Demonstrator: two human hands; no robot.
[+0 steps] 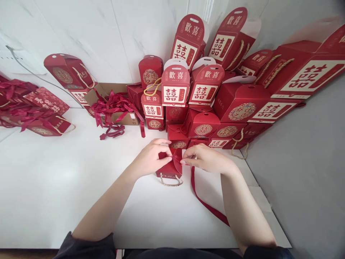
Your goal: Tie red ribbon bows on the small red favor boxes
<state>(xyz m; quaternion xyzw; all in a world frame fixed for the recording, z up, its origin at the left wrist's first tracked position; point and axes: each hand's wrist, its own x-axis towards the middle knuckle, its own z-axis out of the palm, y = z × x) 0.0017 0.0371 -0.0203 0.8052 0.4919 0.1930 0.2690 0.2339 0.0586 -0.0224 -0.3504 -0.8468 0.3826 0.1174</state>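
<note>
A small red gift box (169, 169) with a gold rope handle lies on the white table (54, 187) in front of me. My left hand (151, 156) is closed on the box's top left side. My right hand (203, 158) pinches a red ribbon (207, 205) at the box's round flap; the ribbon trails down to the right across the table. Both hands meet over the box top, which they partly hide.
A big pile of red gift boxes (205, 93) stands just behind the hands and up the right wall. A cardboard box of red ribbons (113, 106) sits at the back left. More red boxes and ribbons (35, 108) lie at the far left.
</note>
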